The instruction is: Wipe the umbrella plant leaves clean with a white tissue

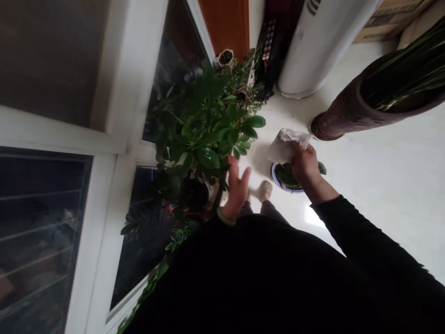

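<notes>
A crumpled white cloth or tissue (285,144) is pinched in my right hand (306,166), held out above a low potted plant in a blue-rimmed pot (290,189). My left hand (238,189) is raised with its fingers apart, holding nothing that I can see. Just beyond its fingertips are the lower leaves of a bushy green plant (212,130); whether they touch I cannot tell. The leaves look glossy, and one large leaf (208,157) catches the light.
White-framed glass doors (116,139) run along the left. A tall brown planter (347,104) with long-leaved foliage and a white cylinder (313,51) stand at the right and back. A small pot (225,57) sits behind the bushy plant. My feet (266,189) are on the pale floor.
</notes>
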A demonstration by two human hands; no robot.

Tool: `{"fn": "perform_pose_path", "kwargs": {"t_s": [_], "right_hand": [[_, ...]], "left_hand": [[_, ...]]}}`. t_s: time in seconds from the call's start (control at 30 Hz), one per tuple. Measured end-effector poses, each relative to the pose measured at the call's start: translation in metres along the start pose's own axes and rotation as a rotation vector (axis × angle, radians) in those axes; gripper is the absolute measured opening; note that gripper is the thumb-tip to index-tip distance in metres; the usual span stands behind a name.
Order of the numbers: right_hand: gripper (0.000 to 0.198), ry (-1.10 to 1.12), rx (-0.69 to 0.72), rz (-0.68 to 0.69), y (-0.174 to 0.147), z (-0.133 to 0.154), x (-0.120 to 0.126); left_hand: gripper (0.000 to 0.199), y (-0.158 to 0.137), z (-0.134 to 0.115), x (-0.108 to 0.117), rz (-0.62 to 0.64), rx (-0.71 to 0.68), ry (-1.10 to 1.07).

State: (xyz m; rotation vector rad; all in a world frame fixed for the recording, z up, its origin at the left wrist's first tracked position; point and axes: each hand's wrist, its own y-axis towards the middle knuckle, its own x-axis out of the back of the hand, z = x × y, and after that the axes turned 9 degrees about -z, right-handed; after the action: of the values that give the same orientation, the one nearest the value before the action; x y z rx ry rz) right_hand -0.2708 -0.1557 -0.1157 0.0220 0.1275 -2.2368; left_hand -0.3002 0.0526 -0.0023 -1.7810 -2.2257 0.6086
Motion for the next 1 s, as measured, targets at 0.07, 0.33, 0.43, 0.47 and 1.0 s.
{"fn": "perform_pose_path", "kwargs": {"t_s": [0.07, 0.33, 0.43, 0.47, 1.0], "right_hand": [[0.024, 0.129, -0.111, -0.059, 0.013, 0.007, -0.005], [0.030, 0.024, 0.213, -0.081, 0.026, 0.068, -0.050], [0.042, -0.155, 0.453, 0.095, 0.017, 0.090, -0.068], [0.044, -0.209, 0.518, 0.163, 0.014, 0.094, -0.072], [0.049, -0.281, 0.463, 0.220, 0.002, 0.054, -0.031]], "left_hand": [[0.052, -0.006, 0.003, -0.009, 0.193, 0.120, 0.015], [0.049, 0.064, -0.036, -0.083, 0.120, 0.147, -0.403], [0.047, 0.076, -0.050, -0.094, 0.121, 0.172, -0.434], [0.047, 0.076, -0.054, -0.096, 0.125, 0.183, -0.437], [0.051, 0.056, -0.071, -0.081, 0.216, 0.168, -0.392]]}}
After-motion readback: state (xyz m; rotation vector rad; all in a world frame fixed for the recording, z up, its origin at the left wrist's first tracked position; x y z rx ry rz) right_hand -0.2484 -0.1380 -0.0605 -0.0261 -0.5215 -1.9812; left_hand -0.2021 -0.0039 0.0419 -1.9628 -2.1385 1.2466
